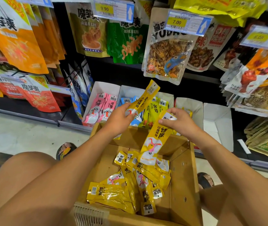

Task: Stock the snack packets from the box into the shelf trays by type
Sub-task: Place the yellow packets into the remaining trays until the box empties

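Observation:
My left hand (119,119) grips one long yellow snack packet (148,96) by its lower end, so it points up and right over the shelf trays. My right hand (179,121) pinches the top of a second yellow packet (155,141), which hangs down over the cardboard box (181,185). Several more yellow packets (130,185) lie loose in the box bottom. On the shelf stand white trays: pink packets (99,108) at the left, then blue packets (127,101), then yellow-green packets (153,110). The tray (189,105) behind my right hand holds a few yellow packets.
A white tray (216,121) at the far right has nothing in it. Large snack bags hang on hooks above, with price tags (113,8) jutting out. My knees flank the box, and my sandalled feet (65,150) rest on the pale floor.

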`<act>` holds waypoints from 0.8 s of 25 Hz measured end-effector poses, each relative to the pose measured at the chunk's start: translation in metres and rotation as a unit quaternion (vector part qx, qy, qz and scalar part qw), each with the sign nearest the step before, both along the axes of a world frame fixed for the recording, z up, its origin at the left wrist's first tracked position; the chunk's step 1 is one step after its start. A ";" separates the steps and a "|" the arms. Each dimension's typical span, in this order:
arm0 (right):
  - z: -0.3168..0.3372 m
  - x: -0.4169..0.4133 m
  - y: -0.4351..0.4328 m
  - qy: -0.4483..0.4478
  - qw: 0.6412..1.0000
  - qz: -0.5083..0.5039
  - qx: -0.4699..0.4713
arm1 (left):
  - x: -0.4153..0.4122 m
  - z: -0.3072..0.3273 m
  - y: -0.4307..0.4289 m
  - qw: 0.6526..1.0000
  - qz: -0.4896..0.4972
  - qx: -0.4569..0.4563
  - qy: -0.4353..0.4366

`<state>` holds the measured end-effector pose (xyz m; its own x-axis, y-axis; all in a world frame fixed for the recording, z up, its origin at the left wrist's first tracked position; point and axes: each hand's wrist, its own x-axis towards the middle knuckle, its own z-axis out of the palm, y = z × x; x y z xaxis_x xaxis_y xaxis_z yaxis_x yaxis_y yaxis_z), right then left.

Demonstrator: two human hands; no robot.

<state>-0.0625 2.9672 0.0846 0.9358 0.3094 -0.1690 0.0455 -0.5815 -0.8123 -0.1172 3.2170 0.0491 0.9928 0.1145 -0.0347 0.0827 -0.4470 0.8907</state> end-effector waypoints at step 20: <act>0.002 -0.002 0.011 0.131 0.951 -0.138 0.245 | -0.011 -0.001 -0.028 0.963 0.037 -0.240 0.121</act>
<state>-0.0648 2.9783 0.0870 0.9383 0.1603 -0.3064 -0.2952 -0.0902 -0.9512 -0.1284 3.1890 0.0486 0.9388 0.0986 -0.3302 0.3292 0.0264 0.9439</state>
